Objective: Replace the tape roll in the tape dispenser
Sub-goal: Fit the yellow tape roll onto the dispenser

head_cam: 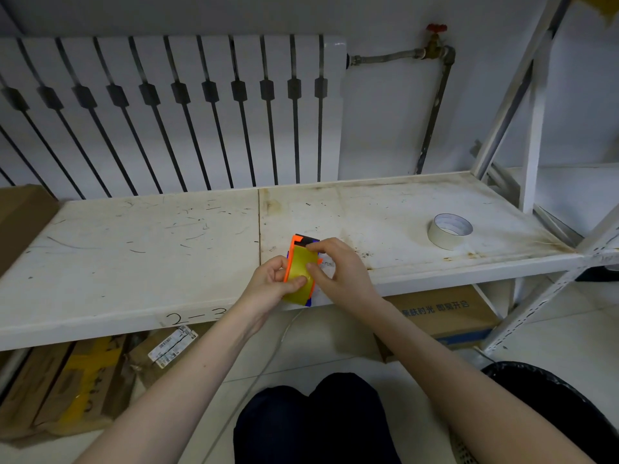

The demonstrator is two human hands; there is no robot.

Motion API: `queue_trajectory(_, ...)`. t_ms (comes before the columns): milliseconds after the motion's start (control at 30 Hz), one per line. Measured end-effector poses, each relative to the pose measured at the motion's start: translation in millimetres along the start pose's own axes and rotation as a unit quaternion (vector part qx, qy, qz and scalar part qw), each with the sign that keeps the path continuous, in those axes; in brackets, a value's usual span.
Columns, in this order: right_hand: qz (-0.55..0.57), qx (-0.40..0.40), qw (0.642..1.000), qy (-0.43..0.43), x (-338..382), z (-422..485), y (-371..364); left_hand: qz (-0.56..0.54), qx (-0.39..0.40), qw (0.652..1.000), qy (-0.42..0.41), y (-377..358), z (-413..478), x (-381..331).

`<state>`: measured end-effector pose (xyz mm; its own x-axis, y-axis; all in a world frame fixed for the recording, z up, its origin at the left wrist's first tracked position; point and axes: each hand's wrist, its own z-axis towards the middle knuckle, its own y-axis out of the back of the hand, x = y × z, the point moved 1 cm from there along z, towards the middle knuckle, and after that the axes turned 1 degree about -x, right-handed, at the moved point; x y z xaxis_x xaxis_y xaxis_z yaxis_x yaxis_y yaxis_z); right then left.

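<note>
- Both the left grip and right grip clasp the dispenser over the shelf edge.
- Both thumbs press its yellow roll.
- White roll lies well right.

This looks like a storeroom or stock area. A white metal rack holds a scuffed, rust-stained shelf with "2-3" handwritten on its near edge. Cardboard cartons are packed underneath at the left, one with a shipping label, and a printed carton sits under the right. A tape roll lies on the shelf at the right. On the far wall are a radiator and an exposed pipe with a red valve, and the floor is plain tile
</note>
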<state>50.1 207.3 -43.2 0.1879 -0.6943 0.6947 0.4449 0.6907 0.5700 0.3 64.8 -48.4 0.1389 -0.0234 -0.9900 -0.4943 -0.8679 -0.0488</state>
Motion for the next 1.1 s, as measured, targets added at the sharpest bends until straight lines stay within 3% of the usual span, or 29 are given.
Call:
queue_trajectory(300,-0.078,0.014,0.995,0.055,3,-1,-11,0.004,0.009,1.0,-0.028,5,1,7)
queue_trajectory(433,0.02,0.059,0.992,-0.114,4,4,-16,0.028,0.021,0.999,-0.026,10,0,9)
queue_trajectory(500,0.036,0.071,0.985,-0.151,0,4,-16,0.029,0.043,0.999,-0.015,12,-2,10)
queue_trajectory(767,0.012,0.059,0.998,0.007,-9,-19,-15,-0.034,0.073,0.996,0.044,14,-5,6)
queue_trajectory(1100,0.047,0.058,0.997,0.012,-12,-23,-11,-0.06,0.125,0.988,0.067,22,-10,7)
